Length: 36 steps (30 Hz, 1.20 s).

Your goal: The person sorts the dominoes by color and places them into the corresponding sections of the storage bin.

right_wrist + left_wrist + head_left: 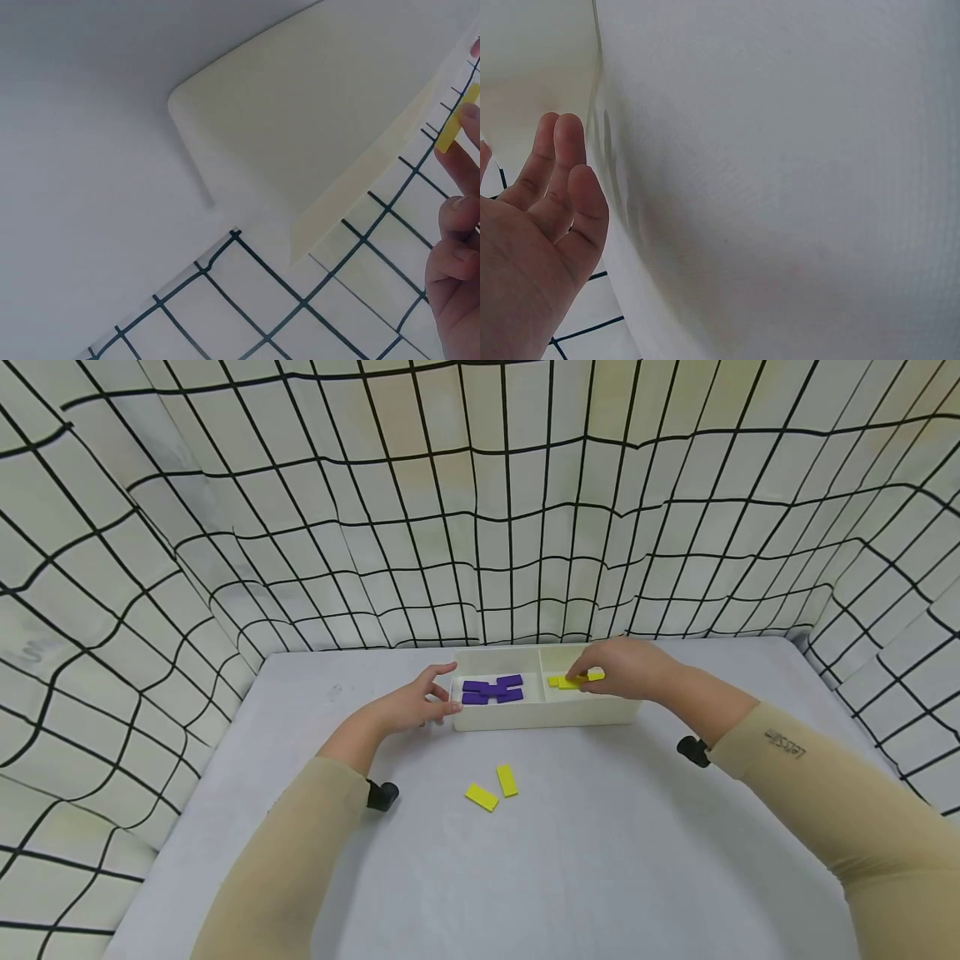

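A long white box (pixel 543 717) with a divider stands at the back of the table. Several flat purple pieces (pixel 492 691) lie crosswise over one another in its left compartment. Over the right compartment, my right hand (pixel 626 667) pinches a flat yellow piece (pixel 459 120) between thumb and fingers. Other yellow pieces (pixel 562 682) lie just below those fingertips, partly hidden by the hand. My left hand (pixel 408 703) is at the box's left end, fingers spread and lightly bent, the thumb tip right at the front corner. Its palm holds nothing in the left wrist view.
Two loose yellow pieces (pixel 494 789) lie on the white-covered table (pixel 570 860) in front of the box. A white backdrop with a black grid net (pixel 510 543) rises behind the table and along both sides, close behind the box.
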Each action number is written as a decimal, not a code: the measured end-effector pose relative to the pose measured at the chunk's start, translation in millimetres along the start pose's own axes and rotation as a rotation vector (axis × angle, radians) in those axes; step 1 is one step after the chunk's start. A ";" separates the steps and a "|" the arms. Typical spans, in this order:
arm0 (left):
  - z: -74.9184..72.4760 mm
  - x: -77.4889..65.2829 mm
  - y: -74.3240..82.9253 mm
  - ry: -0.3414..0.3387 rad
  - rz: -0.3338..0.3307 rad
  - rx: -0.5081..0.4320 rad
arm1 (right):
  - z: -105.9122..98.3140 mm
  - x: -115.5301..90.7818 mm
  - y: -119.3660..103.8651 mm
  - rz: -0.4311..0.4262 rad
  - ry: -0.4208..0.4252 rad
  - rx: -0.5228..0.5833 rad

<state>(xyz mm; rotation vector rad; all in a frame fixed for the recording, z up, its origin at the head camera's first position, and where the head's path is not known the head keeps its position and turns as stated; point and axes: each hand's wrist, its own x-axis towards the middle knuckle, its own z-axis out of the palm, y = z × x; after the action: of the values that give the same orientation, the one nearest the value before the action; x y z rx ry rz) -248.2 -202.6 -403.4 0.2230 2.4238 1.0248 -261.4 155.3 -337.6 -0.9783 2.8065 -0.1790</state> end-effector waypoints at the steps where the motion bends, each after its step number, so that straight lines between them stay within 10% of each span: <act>1: -0.1 -0.1 -0.1 -0.001 0.001 -0.001 | 0.9 1.8 1.4 0.001 -0.006 0.006; 36: 1.6 1.2 -1.6 0.003 -0.007 -0.022 | 52.5 59.1 26.5 0.046 -0.150 0.034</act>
<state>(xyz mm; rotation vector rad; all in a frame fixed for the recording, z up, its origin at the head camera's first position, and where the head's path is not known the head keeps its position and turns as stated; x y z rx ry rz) -248.4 -202.3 -406.0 0.2060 2.4138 1.0487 -312.9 135.8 -400.2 -0.8806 2.6777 -0.1404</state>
